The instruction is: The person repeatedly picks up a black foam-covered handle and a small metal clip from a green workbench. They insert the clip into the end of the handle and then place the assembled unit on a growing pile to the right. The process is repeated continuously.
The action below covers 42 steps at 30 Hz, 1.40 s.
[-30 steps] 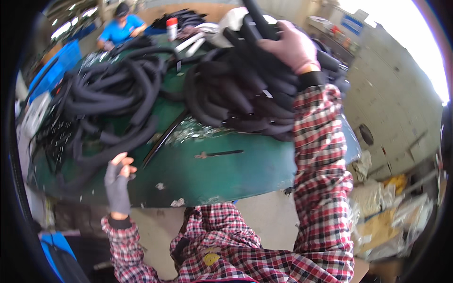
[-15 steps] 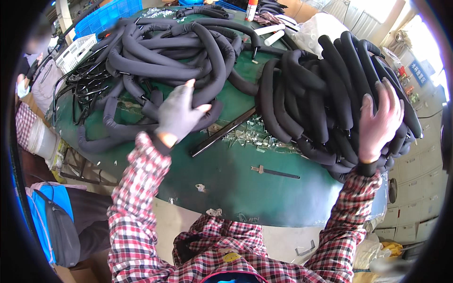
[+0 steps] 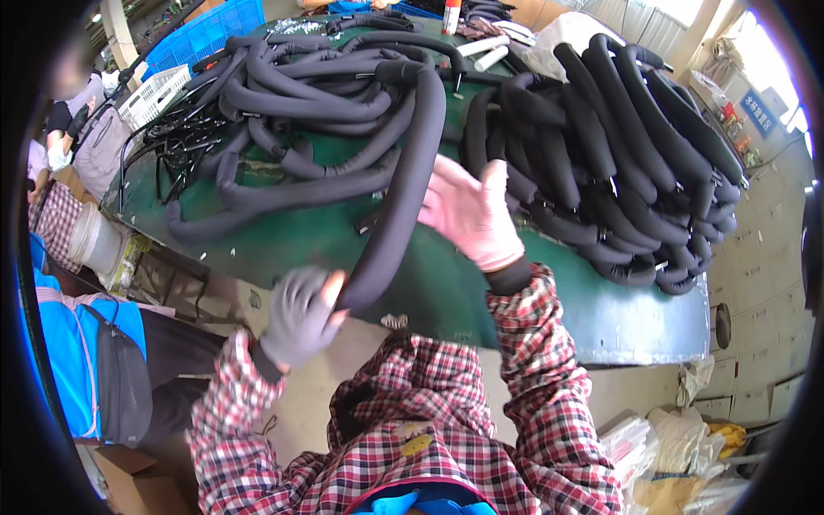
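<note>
One long, bent, dark-grey, foam-like tube (image 3: 403,189) is held above the green table (image 3: 438,296) by the left hand (image 3: 302,316), with the right hand (image 3: 474,215) spread wide beside it, while a messy tube heap (image 3: 318,107) seems left and a neat tube pile (image 3: 648,150) done.

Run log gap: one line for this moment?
left hand: grips near end of black tube | right hand: open, alongside tube | tube pile: on green table

Well to the right of the right grip (image 3: 470,213) and farther off, just below the bright window (image 3: 766,62), a flat blue rectangular sign (image 3: 758,112) bears white characters. Any print on the red-and-white cylindrical can (image 3: 451,17) beyond that grip is too small to read.
</note>
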### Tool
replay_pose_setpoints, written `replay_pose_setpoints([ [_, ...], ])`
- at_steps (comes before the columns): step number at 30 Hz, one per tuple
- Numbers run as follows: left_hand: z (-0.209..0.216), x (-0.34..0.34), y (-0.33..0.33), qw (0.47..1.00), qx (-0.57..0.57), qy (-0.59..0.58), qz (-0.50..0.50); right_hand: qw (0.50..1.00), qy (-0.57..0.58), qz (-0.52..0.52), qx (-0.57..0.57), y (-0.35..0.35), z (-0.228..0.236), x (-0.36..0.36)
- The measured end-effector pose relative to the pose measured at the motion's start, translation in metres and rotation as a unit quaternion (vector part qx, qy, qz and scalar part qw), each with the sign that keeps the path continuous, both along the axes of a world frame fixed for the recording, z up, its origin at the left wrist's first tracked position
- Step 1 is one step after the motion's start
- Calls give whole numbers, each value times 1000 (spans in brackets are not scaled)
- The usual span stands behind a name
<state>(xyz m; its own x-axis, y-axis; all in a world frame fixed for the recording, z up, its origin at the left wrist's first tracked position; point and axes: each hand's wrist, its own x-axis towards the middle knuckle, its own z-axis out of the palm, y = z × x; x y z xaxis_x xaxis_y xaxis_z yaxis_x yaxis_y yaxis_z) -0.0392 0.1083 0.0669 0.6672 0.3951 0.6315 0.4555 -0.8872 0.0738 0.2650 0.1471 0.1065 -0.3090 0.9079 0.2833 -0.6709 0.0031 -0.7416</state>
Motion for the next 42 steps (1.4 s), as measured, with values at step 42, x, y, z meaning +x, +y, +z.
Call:
replay_pose_setpoints([
  [42,-57,32,-72,609,-709,-352,43,604,-659,-422,151,-35,-71,35],
])
